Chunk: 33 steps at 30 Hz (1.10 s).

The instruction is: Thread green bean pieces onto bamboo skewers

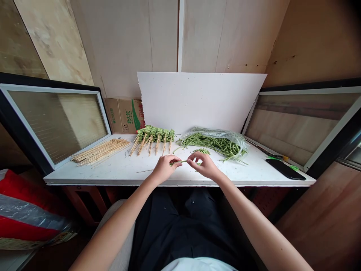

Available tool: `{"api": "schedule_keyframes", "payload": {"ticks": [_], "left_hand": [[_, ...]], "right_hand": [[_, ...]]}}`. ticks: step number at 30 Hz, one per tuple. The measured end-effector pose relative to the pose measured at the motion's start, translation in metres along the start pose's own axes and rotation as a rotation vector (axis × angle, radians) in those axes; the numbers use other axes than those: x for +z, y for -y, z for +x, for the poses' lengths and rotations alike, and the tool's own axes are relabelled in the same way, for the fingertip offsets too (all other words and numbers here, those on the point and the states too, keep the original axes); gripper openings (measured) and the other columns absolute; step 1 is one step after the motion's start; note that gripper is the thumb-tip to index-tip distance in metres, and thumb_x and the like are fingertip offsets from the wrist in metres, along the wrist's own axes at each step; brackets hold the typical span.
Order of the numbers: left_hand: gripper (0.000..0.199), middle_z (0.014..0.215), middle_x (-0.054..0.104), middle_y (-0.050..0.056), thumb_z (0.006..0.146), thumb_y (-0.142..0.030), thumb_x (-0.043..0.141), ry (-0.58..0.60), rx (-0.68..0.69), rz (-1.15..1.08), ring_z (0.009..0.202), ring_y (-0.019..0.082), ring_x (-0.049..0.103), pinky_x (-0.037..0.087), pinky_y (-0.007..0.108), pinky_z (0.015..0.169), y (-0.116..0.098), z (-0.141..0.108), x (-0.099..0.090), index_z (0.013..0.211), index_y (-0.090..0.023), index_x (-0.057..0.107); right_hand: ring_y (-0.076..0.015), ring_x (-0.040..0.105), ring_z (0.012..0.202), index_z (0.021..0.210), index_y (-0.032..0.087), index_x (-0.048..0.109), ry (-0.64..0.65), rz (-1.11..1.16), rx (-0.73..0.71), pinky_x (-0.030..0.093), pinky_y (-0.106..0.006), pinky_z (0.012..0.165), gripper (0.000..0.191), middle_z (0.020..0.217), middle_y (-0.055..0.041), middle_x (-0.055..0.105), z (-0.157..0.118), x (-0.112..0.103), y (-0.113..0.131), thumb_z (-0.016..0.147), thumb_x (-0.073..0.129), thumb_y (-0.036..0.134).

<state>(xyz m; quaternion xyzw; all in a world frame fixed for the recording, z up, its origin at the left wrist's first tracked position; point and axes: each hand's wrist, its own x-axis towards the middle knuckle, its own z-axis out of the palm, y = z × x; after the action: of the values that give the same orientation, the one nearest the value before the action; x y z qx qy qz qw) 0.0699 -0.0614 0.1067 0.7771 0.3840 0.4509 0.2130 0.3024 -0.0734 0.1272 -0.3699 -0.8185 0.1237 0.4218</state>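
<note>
Between my two hands, over the front of the white table, stretches a thin green long bean (183,161). My left hand (166,166) is closed on one part of it, thumb against fingers. Pinched fingers of my right hand (204,164) grip the bean a little further right. A single thin skewer (144,171) lies on the table left of my left hand. Just behind my right hand is a small heap of short bean pieces (202,151). Further back lies a clear plastic bag (241,142) with long beans (208,141) spilling out.
Bare bamboo skewers (101,151) lie at the left; a stack of bean-loaded skewers (155,133) sits behind my left hand. A cardboard box (122,116) and white board (203,101) stand at the back. A black phone (285,169) lies at the right. Framed panels flank the table (239,177).
</note>
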Motion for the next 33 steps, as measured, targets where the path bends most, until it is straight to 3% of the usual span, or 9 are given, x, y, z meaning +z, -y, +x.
{"api": "schedule_keyframes", "payload": {"ticks": [3,11,17,20,23,28,33], "left_hand": [[0.013,0.089,0.080,0.006,0.093,-0.028,0.075,0.019,0.039,-0.028,0.075,0.018,0.069,0.053,0.030,0.075,0.001,-0.001,0.000,0.096,-0.019,0.084],[0.021,0.083,0.076,0.005,0.100,-0.031,0.067,0.085,0.073,-0.036,0.064,0.014,0.062,0.050,0.027,0.067,-0.003,-0.003,-0.002,0.098,-0.018,0.083],[0.013,0.094,0.077,0.007,0.093,-0.027,0.076,-0.029,0.133,-0.026,0.074,0.017,0.065,0.052,0.029,0.072,-0.005,-0.002,0.008,0.101,-0.018,0.081],[0.006,0.089,0.076,0.006,0.092,-0.018,0.073,0.003,0.152,-0.036,0.079,0.018,0.066,0.052,0.029,0.074,-0.005,-0.002,0.009,0.093,-0.017,0.080],[0.014,0.084,0.073,0.006,0.090,-0.010,0.067,0.064,0.133,-0.109,0.076,0.016,0.066,0.053,0.028,0.073,-0.006,-0.004,0.009,0.085,-0.016,0.078],[0.015,0.081,0.071,0.006,0.088,-0.012,0.065,0.125,0.065,-0.300,0.069,0.015,0.065,0.055,0.026,0.068,-0.005,-0.004,0.009,0.082,-0.014,0.078],[0.012,0.077,0.072,0.005,0.089,-0.021,0.068,0.124,0.039,-0.364,0.065,0.014,0.066,0.055,0.027,0.069,-0.006,-0.002,0.008,0.084,-0.013,0.077]], "right_hand": [[-0.0207,0.068,0.086,0.105,0.022,0.078,0.006,0.007,-0.064,0.053,-0.032,0.073,0.030,0.095,-0.0071,0.077,0.000,0.002,0.006,0.096,0.072,0.051],[-0.0247,0.062,0.088,0.096,0.025,0.077,0.021,-0.043,-0.155,0.050,-0.037,0.077,0.024,0.086,-0.0073,0.074,0.001,0.002,0.008,0.097,0.074,0.048],[-0.0259,0.056,0.090,0.095,0.024,0.073,-0.040,-0.087,-0.194,0.048,-0.039,0.082,0.009,0.088,-0.0075,0.071,0.002,0.000,0.005,0.101,0.067,0.024],[-0.0254,0.054,0.091,0.091,0.023,0.072,-0.020,-0.066,-0.202,0.047,-0.039,0.083,0.018,0.087,-0.0068,0.071,0.001,0.003,0.006,0.098,0.062,0.009],[-0.0248,0.055,0.091,0.088,0.023,0.071,0.004,-0.002,-0.193,0.047,-0.038,0.083,0.023,0.085,-0.0058,0.071,0.001,0.008,0.006,0.093,0.060,0.004],[-0.0236,0.060,0.090,0.084,0.023,0.073,0.037,0.191,-0.110,0.048,-0.037,0.084,0.016,0.083,-0.0051,0.071,0.000,0.014,0.001,0.098,0.066,0.021],[-0.0234,0.065,0.087,0.085,0.022,0.076,0.063,0.378,-0.044,0.051,-0.037,0.082,0.030,0.086,-0.0065,0.072,0.002,0.011,-0.011,0.092,0.078,0.051]]}}
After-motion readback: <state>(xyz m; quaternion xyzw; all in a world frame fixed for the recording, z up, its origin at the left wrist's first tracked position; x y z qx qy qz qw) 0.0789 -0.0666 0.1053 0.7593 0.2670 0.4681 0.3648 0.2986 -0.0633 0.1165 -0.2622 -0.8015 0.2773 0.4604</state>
